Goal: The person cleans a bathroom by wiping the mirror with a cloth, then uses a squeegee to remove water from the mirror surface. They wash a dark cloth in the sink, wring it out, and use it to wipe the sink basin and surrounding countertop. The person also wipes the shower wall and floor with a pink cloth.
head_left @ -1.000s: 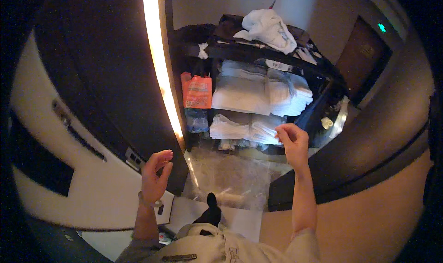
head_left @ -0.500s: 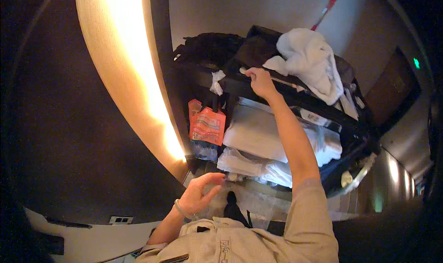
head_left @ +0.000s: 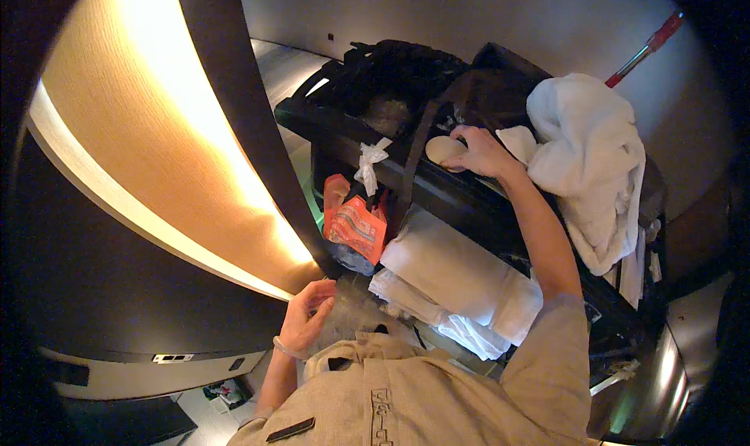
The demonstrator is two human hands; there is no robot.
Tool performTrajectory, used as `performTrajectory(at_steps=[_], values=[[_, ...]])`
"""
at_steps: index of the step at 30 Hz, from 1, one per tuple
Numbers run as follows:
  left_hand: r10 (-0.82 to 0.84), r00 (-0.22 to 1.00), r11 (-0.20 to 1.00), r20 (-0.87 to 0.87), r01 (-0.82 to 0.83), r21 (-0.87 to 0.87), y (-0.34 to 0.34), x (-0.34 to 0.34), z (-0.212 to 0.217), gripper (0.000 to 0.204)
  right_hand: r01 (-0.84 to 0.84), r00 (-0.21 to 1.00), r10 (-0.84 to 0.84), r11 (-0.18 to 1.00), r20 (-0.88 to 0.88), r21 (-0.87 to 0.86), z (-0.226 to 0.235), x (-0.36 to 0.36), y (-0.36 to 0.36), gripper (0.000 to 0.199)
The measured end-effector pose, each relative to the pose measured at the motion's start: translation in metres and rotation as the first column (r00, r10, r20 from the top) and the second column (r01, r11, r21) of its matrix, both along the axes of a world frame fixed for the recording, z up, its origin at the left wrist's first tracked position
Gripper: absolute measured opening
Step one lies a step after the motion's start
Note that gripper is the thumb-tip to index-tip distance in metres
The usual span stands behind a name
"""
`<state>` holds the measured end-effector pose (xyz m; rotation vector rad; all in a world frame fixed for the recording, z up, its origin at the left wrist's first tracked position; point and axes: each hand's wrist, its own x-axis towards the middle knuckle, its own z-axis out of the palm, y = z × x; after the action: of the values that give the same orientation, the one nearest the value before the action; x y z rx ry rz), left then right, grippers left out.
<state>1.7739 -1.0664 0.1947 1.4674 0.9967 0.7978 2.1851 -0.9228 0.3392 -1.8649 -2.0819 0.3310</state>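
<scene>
My right hand reaches over the top of a dark housekeeping cart, its fingers closed around the edge of a pale beige, rounded flat thing whose kind I cannot make out. A crumpled white towel lies just right of that hand, with a smaller white cloth between them. My left hand, with a bracelet at the wrist, hangs low at the left, thumb and fingers apart and holding nothing. It is nearest the lower end of the lit curved panel.
Folded white linens fill the cart's lower shelf. An orange bag and a knotted white plastic bag hang at its left end. A red and silver pole slants up behind the towel. A dark wall stands at my left.
My right hand now grips the rounded beige thing on the cart top. The view has turned, so the cart appears farther right and more tilted. My left hand has moved left in the picture.
</scene>
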Motion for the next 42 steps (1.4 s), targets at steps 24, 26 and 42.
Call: performTrajectory(at_steps=[24, 26, 42], values=[[0.051, 0.988, 0.989, -0.143, -0.070, -0.131, -0.027, 0.004, -0.004, 0.033, 0.370, 0.891, -0.260, 0.891, -0.373, 0.263, 0.009, 0.036, 0.003, 0.028], [0.090, 0.985, 0.986, -0.146, -0.109, -0.127, -0.040, -0.005, -0.005, 0.032, 0.324, 0.902, -0.216, 0.911, -0.375, 0.256, 0.022, 0.017, -0.023, 0.028], [0.682, 0.332, 0.690, 0.652, -0.587, -0.423, -0.255, -0.206, 0.030, 0.023, -0.707, 0.337, 0.931, 0.350, -0.142, 0.615, -0.085, -0.460, -0.285, 0.035]])
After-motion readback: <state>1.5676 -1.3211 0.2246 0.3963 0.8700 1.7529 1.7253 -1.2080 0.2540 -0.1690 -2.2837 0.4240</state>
